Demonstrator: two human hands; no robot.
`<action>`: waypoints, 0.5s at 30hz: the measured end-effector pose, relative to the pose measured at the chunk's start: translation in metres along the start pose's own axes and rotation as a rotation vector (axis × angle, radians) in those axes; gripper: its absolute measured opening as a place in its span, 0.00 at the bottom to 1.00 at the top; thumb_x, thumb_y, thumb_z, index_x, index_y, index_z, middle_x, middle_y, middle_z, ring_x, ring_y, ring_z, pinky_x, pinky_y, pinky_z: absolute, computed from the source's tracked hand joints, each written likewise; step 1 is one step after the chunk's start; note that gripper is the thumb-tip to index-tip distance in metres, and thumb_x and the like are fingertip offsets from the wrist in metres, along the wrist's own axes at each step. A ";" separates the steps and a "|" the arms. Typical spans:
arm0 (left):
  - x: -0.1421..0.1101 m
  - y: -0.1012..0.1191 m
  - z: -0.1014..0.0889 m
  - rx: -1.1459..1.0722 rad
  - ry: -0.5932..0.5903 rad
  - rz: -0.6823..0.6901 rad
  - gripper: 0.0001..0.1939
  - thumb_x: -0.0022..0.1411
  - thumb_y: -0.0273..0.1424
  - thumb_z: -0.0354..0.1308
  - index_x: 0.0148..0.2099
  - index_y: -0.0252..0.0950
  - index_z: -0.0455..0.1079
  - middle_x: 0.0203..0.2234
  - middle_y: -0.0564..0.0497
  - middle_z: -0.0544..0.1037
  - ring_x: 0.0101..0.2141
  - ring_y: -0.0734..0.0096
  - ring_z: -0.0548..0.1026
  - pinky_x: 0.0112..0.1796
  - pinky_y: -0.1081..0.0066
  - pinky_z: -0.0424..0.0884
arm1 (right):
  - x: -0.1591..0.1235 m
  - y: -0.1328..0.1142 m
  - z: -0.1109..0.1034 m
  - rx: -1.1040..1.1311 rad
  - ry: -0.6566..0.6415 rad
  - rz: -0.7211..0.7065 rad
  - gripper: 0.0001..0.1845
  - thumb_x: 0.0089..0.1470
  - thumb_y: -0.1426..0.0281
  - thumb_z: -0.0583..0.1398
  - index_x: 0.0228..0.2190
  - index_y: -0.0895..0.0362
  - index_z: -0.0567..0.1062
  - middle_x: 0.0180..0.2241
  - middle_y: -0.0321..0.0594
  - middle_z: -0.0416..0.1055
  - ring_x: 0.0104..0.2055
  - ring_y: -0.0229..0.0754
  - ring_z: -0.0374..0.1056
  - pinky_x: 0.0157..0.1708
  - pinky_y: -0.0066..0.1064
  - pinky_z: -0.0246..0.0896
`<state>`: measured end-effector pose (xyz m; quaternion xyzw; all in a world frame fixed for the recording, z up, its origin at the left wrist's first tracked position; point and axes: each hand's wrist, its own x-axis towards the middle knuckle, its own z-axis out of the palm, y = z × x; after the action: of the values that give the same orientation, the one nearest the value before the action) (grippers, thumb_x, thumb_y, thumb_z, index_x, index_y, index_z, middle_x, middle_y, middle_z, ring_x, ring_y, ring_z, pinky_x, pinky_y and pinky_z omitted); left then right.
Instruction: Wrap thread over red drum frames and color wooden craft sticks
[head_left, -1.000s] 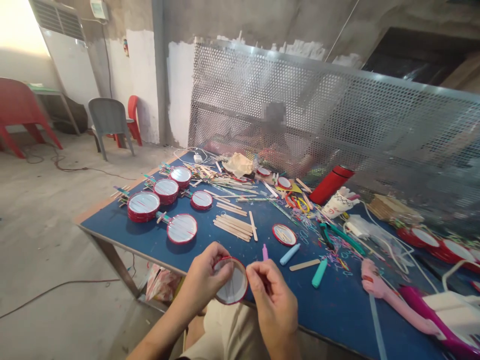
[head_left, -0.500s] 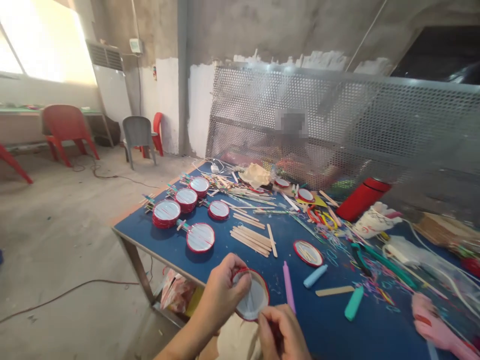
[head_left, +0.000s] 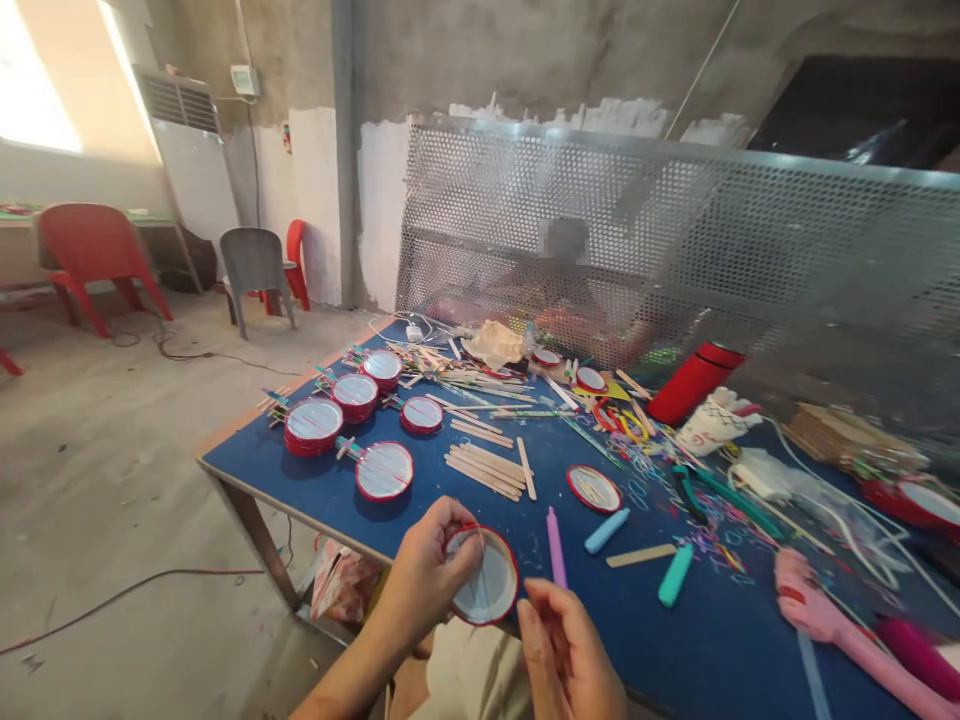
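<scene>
My left hand (head_left: 439,560) grips a small round disc (head_left: 489,588) by its upper left edge, thumb on the pale face and fingers behind. The disc has a red rim and thin lines across its face. Just right of it, my right hand (head_left: 566,645) is half curled, thumb and fingers slightly apart, with nothing visible between them. A purple marker-shaped tube (head_left: 556,548) lies on the table beyond that hand. Farther off lies another red-rimmed disc (head_left: 594,489) with small sticks on it. Finished-looking banjo-shaped pieces (head_left: 384,471) with stick necks sit at the left, some stacked.
On the blue table (head_left: 450,505) lie flat wooden sticks (head_left: 486,470), a light blue tube (head_left: 607,531), a green tube (head_left: 676,575), a pink glue gun (head_left: 814,600), green-handled pliers (head_left: 739,505) and loose rubber bands. A red bottle (head_left: 695,382) stands tilted near the perforated metal panel (head_left: 675,240).
My right hand has come away from the disc's lower right edge, its fingers parting. The left hand still holds the disc. The view has turned slightly right.
</scene>
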<state>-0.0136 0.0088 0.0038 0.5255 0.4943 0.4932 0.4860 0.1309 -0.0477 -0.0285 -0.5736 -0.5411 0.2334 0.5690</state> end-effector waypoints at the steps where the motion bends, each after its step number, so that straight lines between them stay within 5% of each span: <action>1: 0.000 0.002 0.000 0.020 -0.007 0.001 0.07 0.55 0.35 0.58 0.33 0.38 0.65 0.24 0.56 0.69 0.26 0.71 0.65 0.28 0.74 0.61 | 0.002 -0.001 0.002 0.040 -0.027 0.064 0.21 0.59 0.50 0.59 0.41 0.54 0.78 0.34 0.43 0.79 0.28 0.40 0.73 0.24 0.25 0.67; 4: -0.001 0.007 -0.002 0.062 -0.057 0.017 0.06 0.56 0.34 0.57 0.35 0.37 0.67 0.25 0.55 0.71 0.28 0.70 0.68 0.30 0.74 0.64 | 0.009 -0.004 0.008 0.160 -0.160 0.187 0.23 0.60 0.51 0.59 0.47 0.54 0.77 0.35 0.41 0.80 0.21 0.36 0.68 0.21 0.24 0.65; 9: -0.002 0.005 -0.010 0.000 -0.191 0.038 0.14 0.59 0.34 0.57 0.47 0.36 0.67 0.31 0.52 0.76 0.33 0.67 0.73 0.35 0.73 0.69 | 0.028 -0.016 0.006 0.200 -0.285 0.224 0.18 0.60 0.55 0.58 0.42 0.55 0.78 0.34 0.41 0.78 0.21 0.34 0.65 0.18 0.23 0.61; 15: 0.011 -0.009 -0.010 0.062 -0.201 -0.019 0.16 0.63 0.44 0.55 0.41 0.36 0.69 0.28 0.52 0.76 0.29 0.66 0.72 0.30 0.72 0.68 | 0.042 -0.022 0.003 0.096 -0.321 0.166 0.16 0.61 0.60 0.55 0.41 0.57 0.77 0.32 0.41 0.76 0.23 0.35 0.66 0.21 0.24 0.62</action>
<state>-0.0232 0.0202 -0.0040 0.5826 0.4630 0.4178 0.5213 0.1330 -0.0141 0.0049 -0.5439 -0.5638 0.3937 0.4809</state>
